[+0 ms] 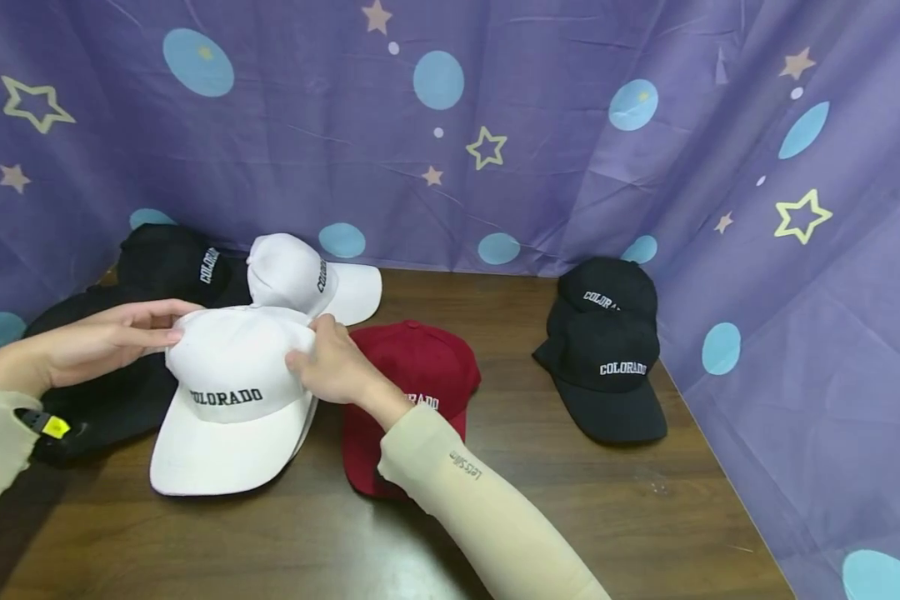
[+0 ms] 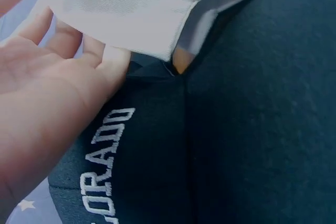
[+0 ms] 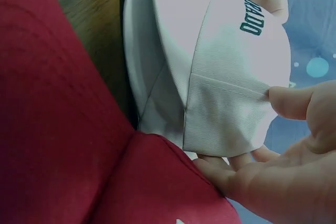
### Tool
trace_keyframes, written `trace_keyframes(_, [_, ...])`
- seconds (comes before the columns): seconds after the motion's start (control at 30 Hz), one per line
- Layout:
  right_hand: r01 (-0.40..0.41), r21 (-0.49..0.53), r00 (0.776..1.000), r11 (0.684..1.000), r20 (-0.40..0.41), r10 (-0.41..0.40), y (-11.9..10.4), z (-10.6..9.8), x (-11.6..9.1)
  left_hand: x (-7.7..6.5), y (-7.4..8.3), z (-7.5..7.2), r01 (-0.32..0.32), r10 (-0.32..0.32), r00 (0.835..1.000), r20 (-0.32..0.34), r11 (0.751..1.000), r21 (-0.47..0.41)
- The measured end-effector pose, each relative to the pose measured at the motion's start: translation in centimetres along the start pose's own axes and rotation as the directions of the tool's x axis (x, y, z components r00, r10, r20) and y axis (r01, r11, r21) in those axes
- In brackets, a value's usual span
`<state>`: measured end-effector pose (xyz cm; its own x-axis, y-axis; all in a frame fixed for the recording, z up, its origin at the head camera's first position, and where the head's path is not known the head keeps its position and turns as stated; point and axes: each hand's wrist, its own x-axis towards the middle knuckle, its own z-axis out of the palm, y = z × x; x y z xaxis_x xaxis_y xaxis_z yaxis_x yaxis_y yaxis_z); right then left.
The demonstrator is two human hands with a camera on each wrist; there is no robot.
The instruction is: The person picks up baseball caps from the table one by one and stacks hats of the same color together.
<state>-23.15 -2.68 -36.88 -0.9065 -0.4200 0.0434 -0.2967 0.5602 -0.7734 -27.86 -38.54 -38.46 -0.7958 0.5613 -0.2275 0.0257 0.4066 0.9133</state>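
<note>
A white cap [image 1: 232, 358] with dark COLORADO lettering faces me, its brim toward the front of the table. Its left side is held by my left hand [image 1: 112, 337], thumb on the near side. My right hand [image 1: 333, 362] pinches the opposite side; in the right wrist view the thumb presses the outside and the fingers [image 3: 215, 163] go under the lower edge. Beneath it lies a second white cap [image 3: 142, 66], mostly covered. A black cap [image 2: 152, 156] is just below my left hand. Beside my right forearm sits a red cap [image 1: 420, 358], partly hidden by the sleeve.
Behind are another white cap [image 1: 288, 271] and a black cap [image 1: 165, 262]. More black headwear [image 1: 112, 400] lies under my left arm. Two overlapping black caps [image 1: 607, 350] stand at the right of the wooden table [image 1: 570, 508]. A purple curtain [image 1: 540, 200] encloses the back and sides.
</note>
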Motion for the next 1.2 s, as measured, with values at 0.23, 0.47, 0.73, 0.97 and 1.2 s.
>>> trace_keyframes(0.23, [-0.043, -0.148, 0.999, 0.988, 0.004, 0.044, -0.3, 0.5, -0.3, -0.1, 0.2, 0.5, 0.010, -0.007, 0.999, -0.041, 0.998, 0.060])
trace_keyframes(0.47, [-0.060, -0.222, 0.998, 0.973, 0.021, 0.066, -0.3, 1.2, -0.3, -0.3, 0.7, 1.0, -0.010, 0.024, 0.997, -0.080, 0.984, 0.178])
trace_keyframes(0.73, [-0.084, -0.305, 0.996, 0.948, -0.002, 0.088, -0.4, 1.5, -0.3, -0.5, 0.9, 1.2, 0.035, -0.006, 0.994, -0.108, 0.964, 0.265])
trace_keyframes(0.97, [-0.093, -0.300, 0.995, 0.949, -0.001, 0.097, -0.2, 1.7, -0.5, -0.4, 1.3, 1.2, 0.095, -0.065, 0.992, -0.104, 0.945, 0.314])
trace_keyframes(1.2, [-0.092, -0.292, 0.995, 0.952, 0.005, 0.097, -0.1, 1.9, -0.5, -0.5, 1.5, 1.2, 0.115, -0.079, 0.989, -0.123, 0.941, 0.318])
